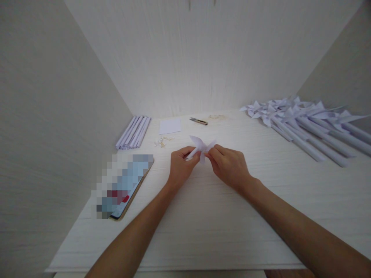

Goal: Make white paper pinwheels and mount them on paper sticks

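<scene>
At a white wood-grain table [203,216] set into a pale alcove, a person's left hand [180,166] and right hand [228,165] meet above the middle of the surface, each pinching a side of a small folded white paper pinwheel head [202,146] held just clear of the tabletop. Plain off-white walls [43,116] close in on the left, back and right, their faint vertical grain matching the table's. A smartphone [127,185] lies flat near the left edge, its screen blurred. Farther back on the left, a neat row of rolled paper sticks [133,132] rests against the wall, with a square sheet of white paper [170,126] and a scatter of small pale pins [162,141] beside it. Small scissors [198,121] lie near the back wall. Along the right side, a pile of finished paper pinwheels [304,119] on rolled stems fans across the table, well apart from the hands.
</scene>
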Demonstrator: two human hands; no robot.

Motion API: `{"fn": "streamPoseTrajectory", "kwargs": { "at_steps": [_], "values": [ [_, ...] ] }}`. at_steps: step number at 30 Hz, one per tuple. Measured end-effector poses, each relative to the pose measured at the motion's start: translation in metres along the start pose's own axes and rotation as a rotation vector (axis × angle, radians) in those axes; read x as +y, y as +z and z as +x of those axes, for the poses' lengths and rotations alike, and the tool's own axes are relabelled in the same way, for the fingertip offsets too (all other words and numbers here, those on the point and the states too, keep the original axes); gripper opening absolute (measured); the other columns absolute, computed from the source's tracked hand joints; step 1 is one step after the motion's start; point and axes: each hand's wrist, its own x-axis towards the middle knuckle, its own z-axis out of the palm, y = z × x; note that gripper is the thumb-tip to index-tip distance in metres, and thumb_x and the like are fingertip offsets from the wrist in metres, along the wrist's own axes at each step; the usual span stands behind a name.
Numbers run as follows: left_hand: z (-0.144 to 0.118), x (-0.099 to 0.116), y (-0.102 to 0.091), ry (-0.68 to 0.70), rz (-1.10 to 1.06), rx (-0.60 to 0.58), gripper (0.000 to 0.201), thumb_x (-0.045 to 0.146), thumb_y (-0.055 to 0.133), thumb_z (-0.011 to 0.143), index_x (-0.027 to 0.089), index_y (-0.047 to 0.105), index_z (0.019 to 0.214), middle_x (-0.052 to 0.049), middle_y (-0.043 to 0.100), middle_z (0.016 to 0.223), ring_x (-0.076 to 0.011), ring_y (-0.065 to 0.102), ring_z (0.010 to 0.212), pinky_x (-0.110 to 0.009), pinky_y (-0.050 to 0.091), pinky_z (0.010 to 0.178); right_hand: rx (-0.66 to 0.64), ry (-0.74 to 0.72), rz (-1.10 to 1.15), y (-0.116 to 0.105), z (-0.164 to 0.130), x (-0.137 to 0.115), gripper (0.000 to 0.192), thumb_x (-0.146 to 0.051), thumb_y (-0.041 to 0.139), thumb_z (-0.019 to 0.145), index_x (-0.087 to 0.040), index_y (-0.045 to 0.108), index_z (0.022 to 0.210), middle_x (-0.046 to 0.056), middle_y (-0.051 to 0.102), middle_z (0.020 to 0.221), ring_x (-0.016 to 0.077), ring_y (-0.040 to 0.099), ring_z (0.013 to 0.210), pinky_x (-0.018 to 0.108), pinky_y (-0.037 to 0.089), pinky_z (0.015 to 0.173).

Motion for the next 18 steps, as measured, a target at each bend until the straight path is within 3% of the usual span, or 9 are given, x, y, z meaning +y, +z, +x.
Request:
{"fn": "streamPoseTrajectory", "kwargs": {
  "at_steps": [4,11,18],
  "values": [
    [-0.0005,-0.0004,0.0002,0.004,0.005,0.010,0.010,0.017,0.056,0.065,0.014,0.065,0.067,0.001,0.064,0.064,-0.0110,0.055,0.061,-0.021,0.042,0.057,-0.075,0.133,0.081,-0.0006,0.0012,-0.0067,0.025,-0.021,0.039,0.083,-0.014,0.055,0.064,0.004,0.058,0.060,0.0105,0.045,0.047,0.024,0.021,0.046],
    [-0.0001,-0.0004,-0.0020,0.004,0.034,0.000,0.010,0.017,0.056,0.065,0.014,0.065,0.067,0.002,0.064,0.064,-0.0111,0.055,0.062,-0.022,0.042,0.060,-0.110,0.417,0.492,0.0063,0.0040,-0.0036,0.026,-0.023,0.053,0.076,-0.015,0.048,0.051,-0.003,0.049,0.045,0.0074,0.038,0.041,0.021,0.026,0.045],
    [0.0003,-0.0035,-0.0017,0.042,0.032,-0.007,0.010,0.017,0.056,0.065,0.014,0.065,0.067,0.001,0.065,0.064,-0.0110,0.056,0.061,-0.021,0.042,0.058,-0.073,0.138,0.233,0.0004,0.0008,-0.0013,0.023,-0.020,0.043,0.081,-0.015,0.055,0.062,0.003,0.057,0.061,0.0102,0.045,0.051,0.023,0.025,0.048]
  ]
}}
